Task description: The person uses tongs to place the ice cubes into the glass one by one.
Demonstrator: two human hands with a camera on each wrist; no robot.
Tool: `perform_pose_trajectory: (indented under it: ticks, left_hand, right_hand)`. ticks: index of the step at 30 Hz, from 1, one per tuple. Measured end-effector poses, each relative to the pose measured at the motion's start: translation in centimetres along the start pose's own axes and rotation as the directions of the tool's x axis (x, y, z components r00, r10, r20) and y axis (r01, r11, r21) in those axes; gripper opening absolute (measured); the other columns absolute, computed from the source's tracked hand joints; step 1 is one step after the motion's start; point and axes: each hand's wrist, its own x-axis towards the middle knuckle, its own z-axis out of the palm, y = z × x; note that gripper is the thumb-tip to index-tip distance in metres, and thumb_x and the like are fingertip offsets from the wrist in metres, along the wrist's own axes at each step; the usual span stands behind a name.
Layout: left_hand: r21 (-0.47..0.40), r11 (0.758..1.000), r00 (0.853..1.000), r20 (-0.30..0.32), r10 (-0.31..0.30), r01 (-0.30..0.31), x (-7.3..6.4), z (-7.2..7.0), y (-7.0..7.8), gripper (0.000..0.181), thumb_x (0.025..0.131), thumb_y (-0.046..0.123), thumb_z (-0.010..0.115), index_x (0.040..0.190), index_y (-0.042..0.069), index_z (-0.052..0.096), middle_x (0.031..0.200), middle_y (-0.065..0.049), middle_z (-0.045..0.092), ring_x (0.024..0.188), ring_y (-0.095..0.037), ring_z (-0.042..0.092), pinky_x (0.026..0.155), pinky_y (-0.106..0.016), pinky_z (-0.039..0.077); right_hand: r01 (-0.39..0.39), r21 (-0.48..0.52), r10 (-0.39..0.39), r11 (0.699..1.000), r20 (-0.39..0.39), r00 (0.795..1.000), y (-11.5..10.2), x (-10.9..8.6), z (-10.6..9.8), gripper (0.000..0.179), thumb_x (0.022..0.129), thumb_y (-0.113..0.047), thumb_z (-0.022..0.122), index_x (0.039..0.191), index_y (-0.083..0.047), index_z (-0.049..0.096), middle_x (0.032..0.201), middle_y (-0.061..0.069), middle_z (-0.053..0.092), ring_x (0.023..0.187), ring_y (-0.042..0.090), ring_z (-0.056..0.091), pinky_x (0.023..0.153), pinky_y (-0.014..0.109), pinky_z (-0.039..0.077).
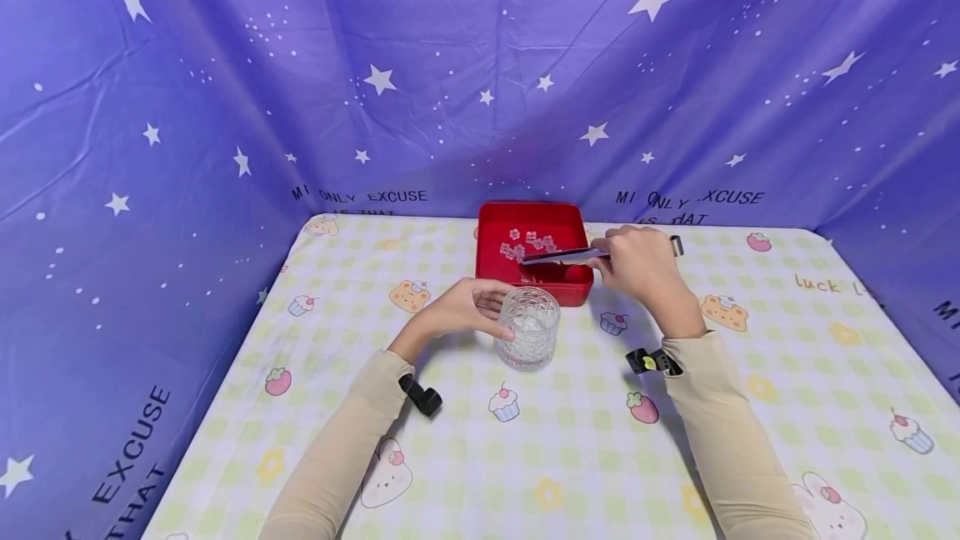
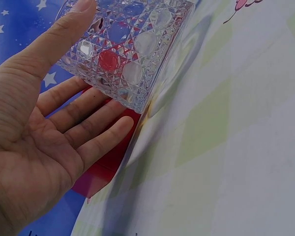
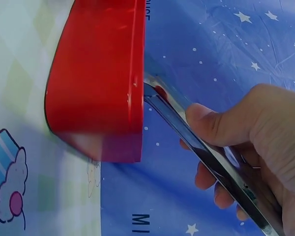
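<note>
A clear cut-glass tumbler (image 1: pixel 531 340) stands upright on the tablecloth, in front of a red tray (image 1: pixel 570 296). My left hand (image 1: pixel 468 308) holds it from the left, thumb on the near side and fingers reaching behind. In the left wrist view the thumb (image 2: pixel 64 34) lies against the patterned glass. My right hand (image 1: pixel 640 265) grips a pair of metal tongs (image 1: pixel 562 257), whose tips reach down into the tray beside several clear ice-like cubes (image 1: pixel 519 253). The right wrist view shows the tongs (image 3: pixel 201 152) slanting over the tray's rim, their tips hidden behind its wall (image 3: pixel 96 73).
A checked tablecloth (image 1: pixel 570 448) with cartoon prints covers the table. Blue star-patterned curtains (image 1: pixel 480 65) hang close behind the tray and along both sides. A black wrist strap (image 1: pixel 422 396) sits on the left sleeve, another strap (image 1: pixel 655 362) on the right.
</note>
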Motion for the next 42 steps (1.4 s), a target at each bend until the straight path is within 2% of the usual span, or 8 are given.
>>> perform_pose_trajectory:
  ticks: [5, 10, 23, 32, 42]
  left_hand:
    - [0.0, 1.0, 1.0, 0.002, -0.005, 0.005, 0.08, -0.02, 0.05, 0.064, 0.077, 0.006, 0.088, 0.136, 0.006, 0.063, 0.126, -0.015, 0.069, 0.115, -0.024, 0.066, 0.098, -0.031, 0.059]
    - [-0.002, 1.0, 1.0, 0.003, -0.006, 0.006, 0.14, -0.06, 0.05, 0.063, 0.078, 0.005, 0.088, 0.136, 0.006, 0.063, 0.127, -0.016, 0.068, 0.116, -0.026, 0.066, 0.098, -0.031, 0.059]
    - [-0.002, 1.0, 1.0, 0.003, -0.003, 0.003, -0.03, 0.01, 0.18, 0.065, 0.077, 0.003, 0.088, 0.137, 0.004, 0.062, 0.127, -0.016, 0.068, 0.113, -0.022, 0.067, 0.097, -0.031, 0.059]
    - [-0.013, 1.0, 1.0, 0.008, 0.005, -0.005, 0.03, -0.03, 0.03, 0.064, 0.078, 0.003, 0.087, 0.137, 0.003, 0.062, 0.126, -0.018, 0.069, 0.114, -0.025, 0.067, 0.098, -0.032, 0.059]
    - [-0.003, 1.0, 1.0, 0.009, 0.008, -0.008, 0.03, -0.07, 0.09, 0.065, 0.077, 0.003, 0.087, 0.137, 0.003, 0.062, 0.126, -0.017, 0.068, 0.114, -0.024, 0.067, 0.098, -0.031, 0.059]
  right_hand:
    - [0.002, 0.0, -0.002, 1.0, -0.035, 0.999, -0.19, 0.06, 0.17, 0.009, 0.085, -0.021, 0.078, 0.086, -0.013, 0.076, 0.063, 0.002, 0.055, 0.058, 0.03, 0.057, 0.044, 0.04, 0.042]
    - [0.0, 0.002, 0.0, 1.0, -0.037, 0.999, -0.21, 0.08, 0.26, 0.01, 0.085, -0.021, 0.079, 0.081, -0.014, 0.073, 0.061, 0.001, 0.052, 0.054, 0.027, 0.053, 0.043, 0.038, 0.038]
    - [0.013, -0.001, -0.013, 1.0, -0.07, 0.997, -0.27, 0.13, 0.53, 0.014, 0.084, -0.019, 0.08, 0.076, -0.013, 0.071, 0.06, 0.001, 0.052, 0.053, 0.028, 0.053, 0.042, 0.037, 0.037]
    - [-0.005, 0.031, 0.008, 1.0, -0.088, 0.996, -0.01, 0.09, 0.31, 0.007, 0.084, -0.015, 0.077, 0.079, -0.014, 0.073, 0.062, 0.001, 0.057, 0.057, 0.03, 0.058, 0.044, 0.041, 0.042]
    - [0.014, 0.026, -0.012, 1.0, -0.073, 0.997, -0.08, 0.22, 0.74, 0.009, 0.085, -0.021, 0.079, 0.084, -0.012, 0.075, 0.064, 0.002, 0.056, 0.061, 0.031, 0.059, 0.049, 0.039, 0.044]
